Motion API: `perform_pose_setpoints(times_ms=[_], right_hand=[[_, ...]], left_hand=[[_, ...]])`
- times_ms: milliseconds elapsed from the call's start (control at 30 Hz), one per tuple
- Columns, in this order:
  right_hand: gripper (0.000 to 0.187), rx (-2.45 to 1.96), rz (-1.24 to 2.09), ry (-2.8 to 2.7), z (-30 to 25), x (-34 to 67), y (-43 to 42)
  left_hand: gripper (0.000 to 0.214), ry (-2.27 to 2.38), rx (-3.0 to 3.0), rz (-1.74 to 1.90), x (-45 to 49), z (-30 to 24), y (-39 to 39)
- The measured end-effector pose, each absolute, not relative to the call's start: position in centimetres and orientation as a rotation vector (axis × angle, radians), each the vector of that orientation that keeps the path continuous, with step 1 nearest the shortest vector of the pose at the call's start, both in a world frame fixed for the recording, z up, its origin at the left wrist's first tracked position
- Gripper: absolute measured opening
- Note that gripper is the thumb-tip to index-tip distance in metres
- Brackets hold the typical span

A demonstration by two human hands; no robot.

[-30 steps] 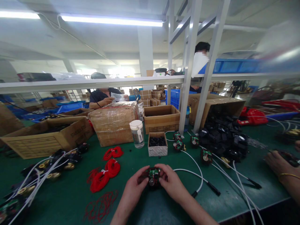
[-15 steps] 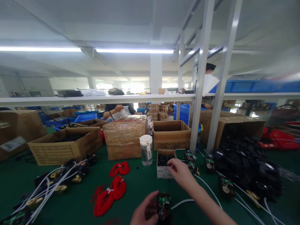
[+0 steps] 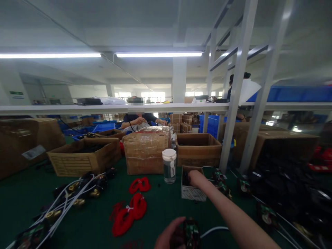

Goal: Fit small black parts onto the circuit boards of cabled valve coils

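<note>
My left hand is at the bottom edge, fingers wrapped round a small black unit with a green circuit board; a white cable runs off it to the right. My right arm stretches forward and my right hand dips into a small open cardboard box filled with small black parts. Its fingertips are hidden inside the box, so whether it grips anything is not visible.
A clear jar with a white lid stands left of the small box. Red wire bundles lie on the green mat. Cabled brass units sit left, black parts pile right, cartons behind. A person works across the bench.
My right hand left the black unit and reached forward into the small box. My left hand keeps the unit. The view has tilted upward and shifted left.
</note>
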State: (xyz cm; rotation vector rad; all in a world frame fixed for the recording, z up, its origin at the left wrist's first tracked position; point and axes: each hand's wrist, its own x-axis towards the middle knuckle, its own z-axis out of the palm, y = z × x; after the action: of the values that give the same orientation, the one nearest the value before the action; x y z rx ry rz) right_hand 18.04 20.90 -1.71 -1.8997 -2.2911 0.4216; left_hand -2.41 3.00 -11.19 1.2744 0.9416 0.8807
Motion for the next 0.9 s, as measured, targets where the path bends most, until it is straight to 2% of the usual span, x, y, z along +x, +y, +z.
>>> perform_pose_setpoints(times_ms=[167, 267, 367, 433, 533, 667, 767, 900], right_hand=[[0.022, -1.831, 0.314, -2.186, -1.8, 19.4, 20.0], [0.009, -1.734, 0.248, -2.055, -1.5, 20.2, 19.2], [0.017, -1.621, 0.261, -1.926, -1.0, 21.0, 18.1], [0.016, -1.549, 0.315, -1.849, -0.8, 21.6, 17.1], [0.002, -1.452, 0.463, -1.749, -0.9, 22.2, 14.6], [0.020, -1.384, 0.758, -1.656, -2.2, 22.3, 8.9], [0.032, -1.280, 1.176, -1.356, -3.6, 21.9, 4.2], [0.035, -1.110, 1.426, -1.018, -5.1, 21.1, 0.0]], left_hand=[[0.070, 0.995, 1.381, 0.929, -1.8, -9.5, 1.8], [0.067, 1.017, 1.397, 0.940, -1.7, -8.5, 1.5], [0.065, 1.039, 1.395, 0.949, -1.5, -7.8, 1.2], [0.064, 1.052, 1.382, 0.950, -1.3, -7.5, 1.0], [0.062, 1.065, 1.369, 0.953, -1.3, -7.1, 0.7], [0.062, 1.090, 1.377, 0.965, -1.3, -6.7, 0.5], [0.062, 1.101, 1.386, 0.962, -1.2, -6.5, 0.5], [0.061, 1.114, 1.399, 0.945, -1.1, -6.5, 0.5]])
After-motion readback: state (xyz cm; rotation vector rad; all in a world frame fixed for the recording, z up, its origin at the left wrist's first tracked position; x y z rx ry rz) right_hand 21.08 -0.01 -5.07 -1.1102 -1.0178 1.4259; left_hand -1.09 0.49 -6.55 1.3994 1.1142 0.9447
